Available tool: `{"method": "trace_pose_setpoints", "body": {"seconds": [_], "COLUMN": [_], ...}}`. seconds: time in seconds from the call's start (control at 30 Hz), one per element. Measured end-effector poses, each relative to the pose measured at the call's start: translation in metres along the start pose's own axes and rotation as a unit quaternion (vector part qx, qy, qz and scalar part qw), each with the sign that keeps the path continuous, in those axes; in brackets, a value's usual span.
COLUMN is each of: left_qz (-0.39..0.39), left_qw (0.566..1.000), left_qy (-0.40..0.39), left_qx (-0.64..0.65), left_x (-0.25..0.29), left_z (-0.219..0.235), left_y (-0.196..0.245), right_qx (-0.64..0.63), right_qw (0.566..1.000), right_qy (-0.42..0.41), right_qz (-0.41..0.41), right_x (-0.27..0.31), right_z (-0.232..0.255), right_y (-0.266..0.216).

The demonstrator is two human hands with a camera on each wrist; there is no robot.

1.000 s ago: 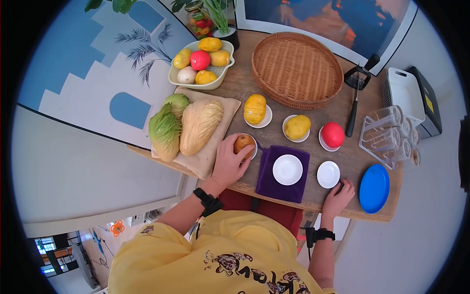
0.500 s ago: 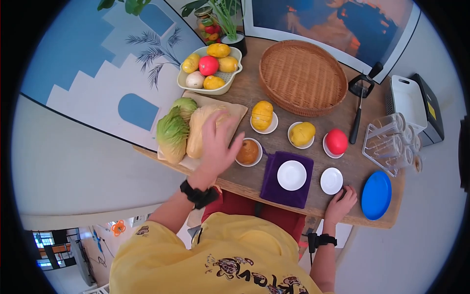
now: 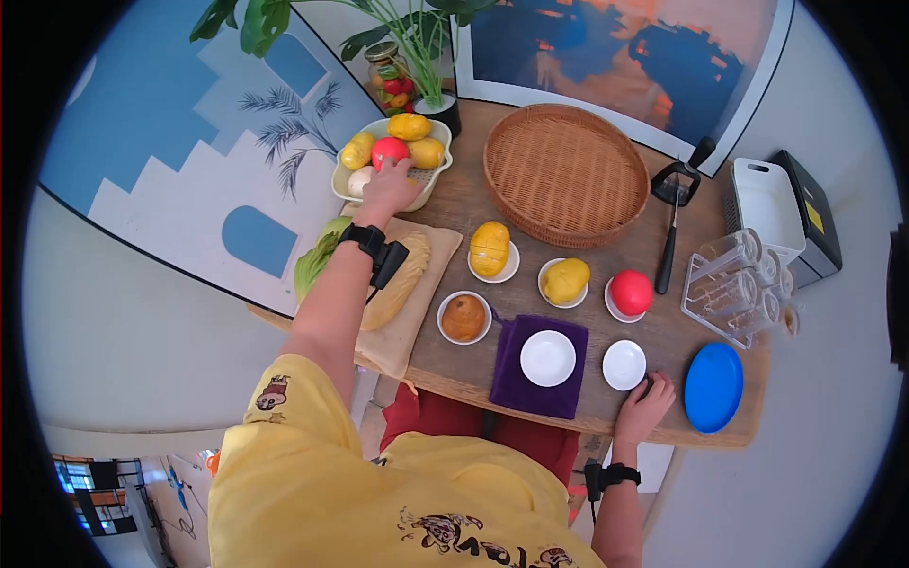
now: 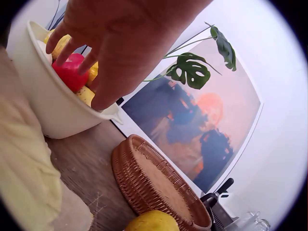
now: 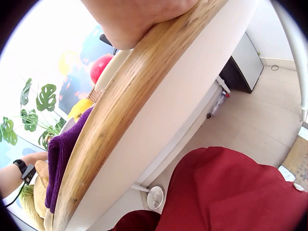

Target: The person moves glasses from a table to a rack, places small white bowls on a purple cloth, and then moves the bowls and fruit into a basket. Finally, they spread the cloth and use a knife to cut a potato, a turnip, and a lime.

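Note:
My left hand (image 3: pixel 390 189) reaches over the near right side of a pale colander (image 3: pixel 432 180). Its fingers are spread above the produce in the left wrist view, overlapping a red round fruit (image 4: pixel 72 72). Around that fruit lie several yellow oval fruits (image 3: pixel 409 127) and a whitish round one (image 3: pixel 360 182). The hand hides part of the colander's near side. My right hand (image 3: pixel 646 409) rests at the table's front edge, fingers loosely bent, beside a small white dish (image 3: pixel 625 365). A brown round fruit (image 3: pixel 463 317) sits in a white bowl on the table.
Napa cabbages (image 3: pixel 402 284) lie on a beige cloth under my left forearm. Two yellow fruits and a red one sit on white dishes. Another white bowl (image 3: pixel 547 358) stands on a purple cloth (image 3: pixel 516 398). Around them are a wicker tray (image 3: pixel 568 170), a blue plate (image 3: pixel 714 388) and a glass rack (image 3: pixel 720 317).
My left hand has let go of the brown fruit in its bowl, passed over the cabbages and reached the colander. The right hand stays beside the small white dish.

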State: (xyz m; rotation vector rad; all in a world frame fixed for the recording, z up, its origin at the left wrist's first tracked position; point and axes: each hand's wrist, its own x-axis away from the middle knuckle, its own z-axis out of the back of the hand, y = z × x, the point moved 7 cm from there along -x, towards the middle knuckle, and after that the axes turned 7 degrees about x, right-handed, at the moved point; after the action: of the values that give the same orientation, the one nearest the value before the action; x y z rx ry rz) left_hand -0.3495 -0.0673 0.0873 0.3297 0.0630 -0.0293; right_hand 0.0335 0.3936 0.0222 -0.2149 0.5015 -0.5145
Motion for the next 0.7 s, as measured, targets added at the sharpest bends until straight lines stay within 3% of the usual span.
{"method": "trace_pose_setpoints", "body": {"seconds": [0.07,0.23,0.5,0.7], "left_qz": [0.029,-0.004,0.080,0.043], "left_qw": [0.998,0.998,0.996,0.999], "left_qy": [-0.058,-0.065,-0.023,-0.029], "left_qx": [0.005,0.008,-0.010,0.016], "left_x": [-0.016,-0.028,-0.015,-0.018], "left_z": [-0.031,-0.045,-0.025,-0.027], "left_y": [-0.026,-0.037,-0.020,-0.023], "right_qx": [-0.001,0.002,0.002,0.002], "right_qw": [1.000,1.000,1.000,1.000], "right_qy": [-0.001,-0.005,-0.007,0.000], "right_qz": [0.005,0.003,-0.003,0.004], "right_x": [0.000,0.000,0.000,0.000], "right_z": [-0.001,-0.001,-0.001,0.000], "right_y": [0.001,0.001,-0.001,-0.001]}}
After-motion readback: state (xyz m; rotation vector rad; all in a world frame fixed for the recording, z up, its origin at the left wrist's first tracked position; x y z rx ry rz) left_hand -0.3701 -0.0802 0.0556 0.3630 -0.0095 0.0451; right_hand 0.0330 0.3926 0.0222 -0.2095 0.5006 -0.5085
